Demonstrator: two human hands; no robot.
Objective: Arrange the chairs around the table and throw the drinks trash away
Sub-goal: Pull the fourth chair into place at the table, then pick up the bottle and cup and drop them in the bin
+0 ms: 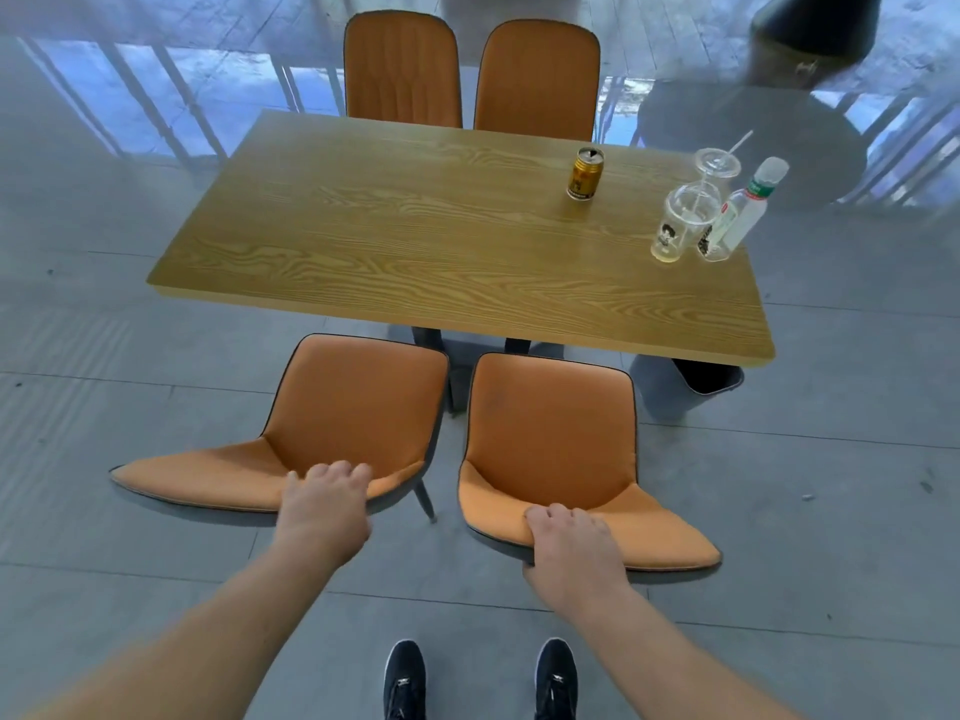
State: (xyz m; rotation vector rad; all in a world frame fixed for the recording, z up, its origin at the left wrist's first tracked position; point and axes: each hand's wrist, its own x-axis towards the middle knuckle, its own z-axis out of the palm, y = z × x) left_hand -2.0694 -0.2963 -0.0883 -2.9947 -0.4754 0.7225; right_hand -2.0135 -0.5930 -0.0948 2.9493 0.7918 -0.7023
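Nearest, the left hand (326,504) grips the top edge of the left near chair (332,423), and the right hand (570,545) grips the top edge of the right near chair (556,449). Both chairs stand just before the wooden table (415,236). On the right part of the table stand a gold can (585,174), two clear plastic cups (685,223) and a bottle (748,205). A dark bin (706,379) shows under the table's right corner. Two far chairs (402,70) stand behind the table.
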